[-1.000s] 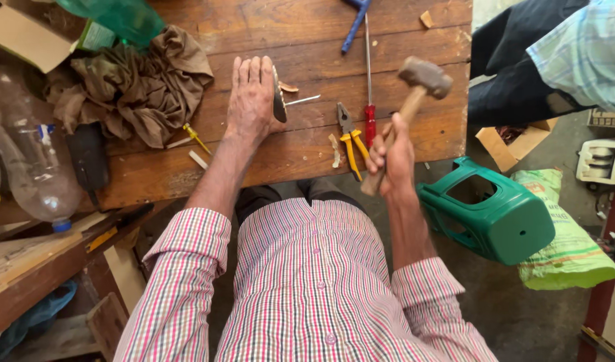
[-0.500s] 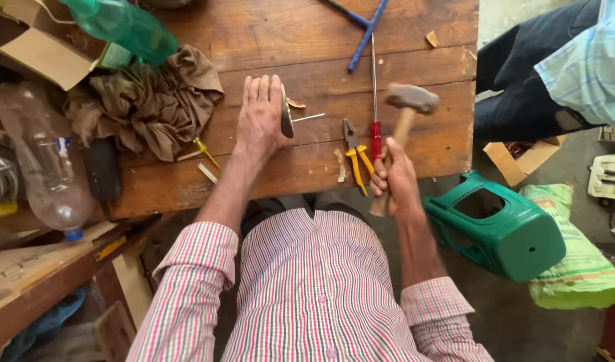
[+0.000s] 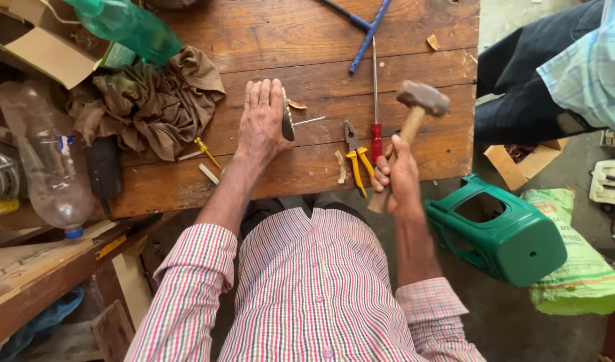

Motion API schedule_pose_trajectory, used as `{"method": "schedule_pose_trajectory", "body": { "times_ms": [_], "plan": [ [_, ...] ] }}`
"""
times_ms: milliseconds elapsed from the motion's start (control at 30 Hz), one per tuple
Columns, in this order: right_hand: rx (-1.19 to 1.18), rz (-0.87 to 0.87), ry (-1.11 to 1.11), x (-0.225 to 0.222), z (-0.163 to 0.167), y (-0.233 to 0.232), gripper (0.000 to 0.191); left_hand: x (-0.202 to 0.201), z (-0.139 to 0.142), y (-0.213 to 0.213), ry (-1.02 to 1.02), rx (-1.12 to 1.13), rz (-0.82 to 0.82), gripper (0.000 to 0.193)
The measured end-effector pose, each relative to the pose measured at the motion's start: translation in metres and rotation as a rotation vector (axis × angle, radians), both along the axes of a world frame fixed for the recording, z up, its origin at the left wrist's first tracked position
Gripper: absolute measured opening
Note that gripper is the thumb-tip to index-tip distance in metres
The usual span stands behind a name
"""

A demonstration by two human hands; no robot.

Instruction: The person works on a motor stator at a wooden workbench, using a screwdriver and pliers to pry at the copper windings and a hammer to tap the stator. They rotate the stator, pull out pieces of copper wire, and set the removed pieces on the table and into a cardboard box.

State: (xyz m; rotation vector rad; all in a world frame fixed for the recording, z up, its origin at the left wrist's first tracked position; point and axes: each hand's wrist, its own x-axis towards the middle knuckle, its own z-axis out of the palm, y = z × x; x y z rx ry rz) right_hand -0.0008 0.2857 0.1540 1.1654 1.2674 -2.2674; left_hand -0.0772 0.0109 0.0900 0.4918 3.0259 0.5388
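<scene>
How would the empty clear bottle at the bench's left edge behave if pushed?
The bottle looks empty and thin-walled, so probably light and easily dented. Lying on its side, half over the bench edge, it would likely roll or drop.

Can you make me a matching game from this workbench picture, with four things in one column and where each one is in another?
Things:
1. hammer
2. pliers
3. brown rag
4. green stool

Places:
A. on the floor, right of the bench
B. crumpled on the bench, left of the left hand
C. raised in the right hand
D. flat on the bench beside the red-handled screwdriver

Pairs: 1-C, 2-D, 3-B, 4-A
</scene>
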Motion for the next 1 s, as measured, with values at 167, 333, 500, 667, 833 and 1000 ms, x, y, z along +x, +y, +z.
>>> {"method": "schedule_pose_trajectory", "body": {
  "times_ms": [167, 333, 500, 667, 833, 1000],
  "plan": [
    [-0.089, 0.427, -0.199, 0.008, -0.013, -0.028, 0.034, -0.005, 0.009, -0.006, -0.006, -0.045, -0.039, 0.113],
    [-0.02, 0.453, -0.181, 0.007, -0.004, 0.01, 0.031, 0.001, 0.015, -0.002, 0.038, 0.01, -0.056, 0.125],
    [-0.042, 0.027, 0.023, 0.011, -0.018, 0.019, 0.031, 0.005, 0.007, 0.001, 0.03, -0.028, -0.026, 0.114],
    [-0.068, 0.507, -0.209, 0.022, -0.03, -0.009, 0.03, 0.007, 0.009, -0.003, 0.03, -0.034, -0.059, 0.119],
    [0.098, 0.466, -0.185, 0.013, -0.013, 0.032, 0.034, 0.012, 0.006, -0.002, 0.115, -0.076, -0.054, 0.109],
    [-0.009, -0.015, 0.066, 0.014, -0.026, 0.028, 0.031, 0.011, -0.005, -0.003, 0.03, -0.056, -0.043, 0.117]
  ]
}}
